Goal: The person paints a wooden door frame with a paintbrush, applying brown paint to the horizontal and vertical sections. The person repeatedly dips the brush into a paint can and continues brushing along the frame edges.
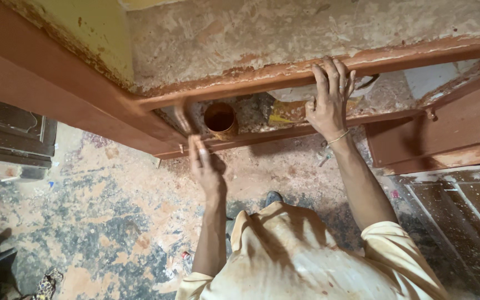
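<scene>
- Holding a paintbrush (183, 118), your left hand (206, 166) keeps its grip clamped on the handle, bristles blurred against the inner corner of the reddish-brown frame (84, 89).
- Your right hand (329, 103) grips the frame's upper rail, fingers curled over its edge.
- A paint tin (220, 119) stands on the floor (106, 211) behind the lower rail, between both hands.
</scene>
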